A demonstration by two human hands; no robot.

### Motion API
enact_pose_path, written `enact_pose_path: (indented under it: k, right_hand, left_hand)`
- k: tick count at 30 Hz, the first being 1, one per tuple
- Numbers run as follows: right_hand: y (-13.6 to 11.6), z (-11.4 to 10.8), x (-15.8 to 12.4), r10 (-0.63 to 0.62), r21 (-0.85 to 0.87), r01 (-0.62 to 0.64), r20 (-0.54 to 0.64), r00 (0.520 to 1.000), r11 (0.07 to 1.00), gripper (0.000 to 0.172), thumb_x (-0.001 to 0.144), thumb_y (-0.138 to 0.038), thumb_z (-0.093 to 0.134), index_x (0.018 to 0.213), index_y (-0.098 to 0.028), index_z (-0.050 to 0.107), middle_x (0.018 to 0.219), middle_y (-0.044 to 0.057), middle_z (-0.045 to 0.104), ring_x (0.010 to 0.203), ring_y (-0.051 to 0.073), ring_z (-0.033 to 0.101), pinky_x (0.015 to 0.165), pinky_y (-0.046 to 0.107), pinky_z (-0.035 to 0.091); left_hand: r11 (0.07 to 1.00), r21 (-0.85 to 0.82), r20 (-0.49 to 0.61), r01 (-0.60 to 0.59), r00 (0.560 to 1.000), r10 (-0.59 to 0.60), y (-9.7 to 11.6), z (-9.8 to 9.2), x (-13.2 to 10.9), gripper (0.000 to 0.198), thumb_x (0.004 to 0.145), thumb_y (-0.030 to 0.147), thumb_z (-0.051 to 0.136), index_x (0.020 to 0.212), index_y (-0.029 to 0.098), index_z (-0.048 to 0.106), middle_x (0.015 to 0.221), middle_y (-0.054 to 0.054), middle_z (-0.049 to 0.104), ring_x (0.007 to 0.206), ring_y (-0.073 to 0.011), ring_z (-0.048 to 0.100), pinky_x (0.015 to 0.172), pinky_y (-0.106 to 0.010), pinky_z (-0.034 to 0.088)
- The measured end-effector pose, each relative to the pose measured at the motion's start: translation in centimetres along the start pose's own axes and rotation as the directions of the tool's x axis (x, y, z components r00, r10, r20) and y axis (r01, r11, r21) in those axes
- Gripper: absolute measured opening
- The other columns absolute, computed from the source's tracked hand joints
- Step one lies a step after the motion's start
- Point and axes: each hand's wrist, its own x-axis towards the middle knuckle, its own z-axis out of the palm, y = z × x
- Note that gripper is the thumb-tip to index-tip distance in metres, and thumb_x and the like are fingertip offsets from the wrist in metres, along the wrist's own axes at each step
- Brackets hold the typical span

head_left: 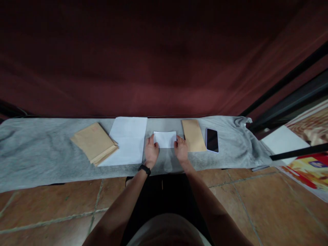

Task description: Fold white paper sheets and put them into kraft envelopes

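A small white sheet of paper (165, 140), which looks folded, lies between my two hands over the grey cloth. My left hand (151, 150) has its thumb and fingers closed at the paper's left edge. At the right edge, my right hand (181, 149) grips the paper the same way. Just beyond my right hand lies a single brown envelope (195, 135), close to its knuckles. To the left of my left hand are larger white sheets (128, 140) laid flat. A stack of brown envelopes (94, 141) partly overlaps them.
A phone (212, 140) with a dark screen lies right of the single envelope. The grey cloth (41, 153) covers a long narrow bench against a dark red hanging (159, 68). Dark metal bars (289, 82) and a printed board (307, 167) stand at the right, above the tiled floor (246, 198).
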Motion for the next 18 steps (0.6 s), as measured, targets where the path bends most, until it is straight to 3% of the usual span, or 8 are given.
enact_pose_path:
  k: [6,10,14,18]
  right_hand:
    - [-0.2,-0.2,-0.1,0.002,-0.078,0.001,0.046,0.999,0.997,0.041,0.097,-0.017,0.043,0.136,-0.012,0.056,0.119,0.017,0.065,0.111,0.030,0.056,0.101,0.046,0.042]
    - [-0.8,-0.2,-0.1,-0.034,-0.061,0.036,0.029,0.999,0.997,0.042,0.096,-0.013,0.043,0.136,-0.013,0.056,0.133,0.018,0.059,0.122,0.030,0.051,0.107,0.048,0.040]
    - [-2.2,0.8,0.4,-0.113,0.130,0.104,0.059,0.992,0.986,0.042,0.100,-0.019,0.039,0.138,-0.013,0.056,0.146,0.015,0.053,0.137,0.025,0.045,0.115,0.042,0.037]
    - [-3.7,2.3,0.8,-0.071,0.248,0.036,0.132,0.989,0.968,0.048,0.106,-0.028,0.025,0.139,-0.014,0.057,0.145,0.012,0.058,0.137,0.018,0.049,0.117,0.037,0.038]
  left_hand:
    - [0.993,0.092,-0.004,-0.071,0.997,0.072,-0.3,0.1,0.0,0.045,0.086,0.009,0.050,0.129,0.016,0.061,0.131,-0.015,0.054,0.121,-0.0278,0.059,0.107,-0.042,0.050]
    - [0.974,0.178,0.041,-0.140,0.990,0.135,-0.3,0.0,0.1,0.039,0.088,0.009,0.048,0.123,0.016,0.065,0.134,-0.016,0.056,0.130,-0.0312,0.052,0.112,-0.050,0.043]
    - [0.925,0.225,0.201,-0.307,0.943,0.264,0.2,0.7,-0.2,0.051,0.090,0.005,0.038,0.137,0.013,0.057,0.156,-0.016,0.044,0.150,-0.0289,0.030,0.122,-0.049,0.031]
    - [0.872,0.238,0.389,-0.427,0.865,0.318,0.6,2.2,-0.9,0.059,0.092,0.013,0.036,0.151,0.007,0.039,0.161,-0.019,0.036,0.154,-0.0255,0.022,0.125,-0.048,0.024]
